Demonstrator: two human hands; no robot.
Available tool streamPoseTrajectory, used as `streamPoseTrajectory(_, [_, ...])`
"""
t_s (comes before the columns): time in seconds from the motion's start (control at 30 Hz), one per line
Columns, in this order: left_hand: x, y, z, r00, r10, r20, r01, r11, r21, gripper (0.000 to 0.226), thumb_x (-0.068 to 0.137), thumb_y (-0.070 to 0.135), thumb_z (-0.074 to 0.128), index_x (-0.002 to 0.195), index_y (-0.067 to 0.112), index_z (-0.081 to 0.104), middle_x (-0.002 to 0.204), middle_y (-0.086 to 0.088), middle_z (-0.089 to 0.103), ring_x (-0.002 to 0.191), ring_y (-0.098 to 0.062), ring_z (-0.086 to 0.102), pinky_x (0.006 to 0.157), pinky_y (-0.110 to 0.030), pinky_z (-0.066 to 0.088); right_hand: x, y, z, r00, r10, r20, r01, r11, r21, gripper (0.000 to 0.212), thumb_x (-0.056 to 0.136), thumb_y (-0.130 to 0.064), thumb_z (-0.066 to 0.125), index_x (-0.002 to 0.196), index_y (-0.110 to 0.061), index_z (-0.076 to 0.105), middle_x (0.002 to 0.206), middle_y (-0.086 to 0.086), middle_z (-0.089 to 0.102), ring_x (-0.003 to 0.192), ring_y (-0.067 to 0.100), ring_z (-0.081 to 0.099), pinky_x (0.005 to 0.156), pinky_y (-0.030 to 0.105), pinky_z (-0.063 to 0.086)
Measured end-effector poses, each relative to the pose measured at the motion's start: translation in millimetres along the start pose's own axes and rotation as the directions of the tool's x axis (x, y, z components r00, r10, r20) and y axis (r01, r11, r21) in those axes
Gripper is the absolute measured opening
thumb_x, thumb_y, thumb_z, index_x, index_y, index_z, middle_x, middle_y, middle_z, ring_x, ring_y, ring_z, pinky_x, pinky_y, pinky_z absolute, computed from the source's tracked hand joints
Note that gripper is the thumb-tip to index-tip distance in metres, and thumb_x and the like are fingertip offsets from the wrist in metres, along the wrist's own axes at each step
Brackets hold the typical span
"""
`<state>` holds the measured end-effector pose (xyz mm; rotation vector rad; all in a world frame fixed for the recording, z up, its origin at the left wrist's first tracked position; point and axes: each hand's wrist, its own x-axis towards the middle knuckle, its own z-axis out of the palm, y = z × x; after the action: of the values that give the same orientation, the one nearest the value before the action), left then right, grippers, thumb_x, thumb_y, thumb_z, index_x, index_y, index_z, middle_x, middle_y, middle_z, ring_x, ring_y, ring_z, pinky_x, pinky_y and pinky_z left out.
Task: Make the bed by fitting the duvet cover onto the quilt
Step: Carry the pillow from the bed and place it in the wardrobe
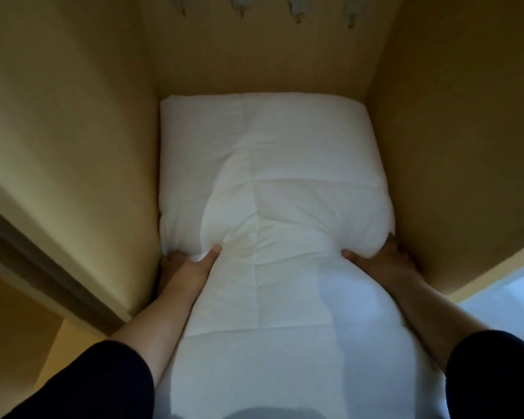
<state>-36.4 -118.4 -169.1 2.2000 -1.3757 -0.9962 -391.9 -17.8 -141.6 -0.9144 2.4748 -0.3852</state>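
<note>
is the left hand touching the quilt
Touching: the head view shows the left hand gripping the white quilt, thumb pressed into its top.

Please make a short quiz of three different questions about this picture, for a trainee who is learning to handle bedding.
1. True or false: the white quilt lies inside a wooden cabinet, its far end against the back wall.
2. Which hands grip the quilt?
A. only the left hand
B. only the right hand
C. both hands, one on each side
3. Fill the gap: the thumb of each hand presses into the ______ face of the quilt.

Key:
1. True.
2. C. Each hand squeezes one side of the quilt, so the quilt looks narrow there.
3. Top; the other fingers go along the sides and are mostly hidden.
</note>
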Motion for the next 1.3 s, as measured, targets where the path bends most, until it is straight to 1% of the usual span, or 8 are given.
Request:
streamPoseTrajectory(0.17, [16,-4,11,0.996,0.09,-0.015,-0.09,0.996,0.011,0.112,0.071,0.08,0.066,0.148,0.003,0.038,0.146,-0.018,0.043,0.126,-0.037,0.053,0.098,-0.044,0.05,6,-5,20,0.999,0.033,-0.021,-0.035,0.995,-0.095,0.139,0.052,-0.094,0.058,0.158,-0.031,-0.006,0.149,0.021,0.04,0.132,0.043,0.046,0.107,0.052,0.043])
streamPoseTrajectory(0.4, [11,-8,-5,0.994,0.107,0.037,-0.1,0.984,-0.149,0.107,0.068,0.074,0.075,0.149,0.013,0.041,0.152,-0.008,0.046,0.134,-0.028,0.052,0.105,-0.036,0.046,36,9,9,0.992,-0.12,0.046,0.108,0.972,0.207,0.152,0.036,-0.09,0.075,0.158,-0.027,0.011,0.161,0.002,0.031,0.143,0.03,0.039,0.117,0.046,0.035])
streamPoseTrajectory(0.63, [2,-9,-10,0.989,0.11,0.099,-0.063,0.921,-0.385,0.087,0.077,0.049,0.082,0.146,0.011,0.046,0.143,-0.007,0.056,0.125,-0.023,0.057,0.1,-0.031,0.045,46,14,0,0.979,-0.195,0.061,0.179,0.961,0.21,0.147,0.038,-0.086,0.078,0.157,-0.018,0.024,0.159,0.006,0.036,0.143,0.029,0.04,0.116,0.04,0.035])
streamPoseTrajectory(0.83, [-1,-16,-14,0.985,0.032,0.17,0.046,0.899,-0.436,0.071,0.084,0.028,0.081,0.143,0.007,0.048,0.133,-0.004,0.061,0.111,-0.023,0.06,0.096,-0.034,0.047,40,13,12,0.965,-0.223,-0.135,0.238,0.965,0.108,0.122,0.058,-0.072,0.082,0.15,-0.009,0.032,0.144,0.019,0.044,0.132,0.039,0.048,0.106,0.047,0.044])
streamPoseTrajectory(0.9, [-1,-19,-16,0.984,-0.018,0.176,0.093,0.901,-0.425,0.08,0.081,0.035,0.083,0.146,0.007,0.044,0.14,-0.01,0.058,0.118,-0.027,0.06,0.098,-0.036,0.047,44,12,12,0.961,-0.253,-0.113,0.264,0.959,0.101,0.118,0.058,-0.073,0.081,0.146,-0.009,0.038,0.139,0.019,0.049,0.126,0.039,0.052,0.101,0.044,0.047])
streamPoseTrajectory(1.07, [-22,6,-17,0.987,-0.123,0.103,0.106,0.982,0.157,0.081,0.094,0.063,0.051,0.145,0.0,0.045,0.146,-0.022,0.05,0.133,-0.036,0.049,0.104,-0.039,0.041,57,10,10,0.965,-0.262,-0.001,0.255,0.938,0.235,0.11,0.062,-0.059,0.088,0.148,-0.011,0.04,0.144,0.013,0.053,0.127,0.033,0.055,0.094,0.03,0.043])
streamPoseTrajectory(1.2, [-21,-3,-13,0.969,-0.145,0.199,0.147,0.989,0.001,0.096,0.085,0.069,0.06,0.147,-0.002,0.042,0.152,-0.019,0.046,0.137,-0.03,0.047,0.102,-0.03,0.038,65,7,11,0.973,-0.225,0.044,0.207,0.943,0.26,0.137,0.049,-0.068,0.088,0.157,-0.012,0.023,0.158,0.011,0.036,0.141,0.032,0.041,0.114,0.038,0.035])
streamPoseTrajectory(1.3, [-12,-12,-10,0.96,-0.153,0.236,0.2,0.961,-0.191,0.084,0.079,0.059,0.075,0.139,0.004,0.054,0.145,-0.013,0.054,0.123,-0.024,0.058,0.093,-0.025,0.037,69,6,12,0.972,-0.225,0.063,0.201,0.944,0.261,0.133,0.058,-0.059,0.089,0.158,-0.01,0.016,0.162,0.012,0.03,0.146,0.032,0.035,0.117,0.037,0.029])
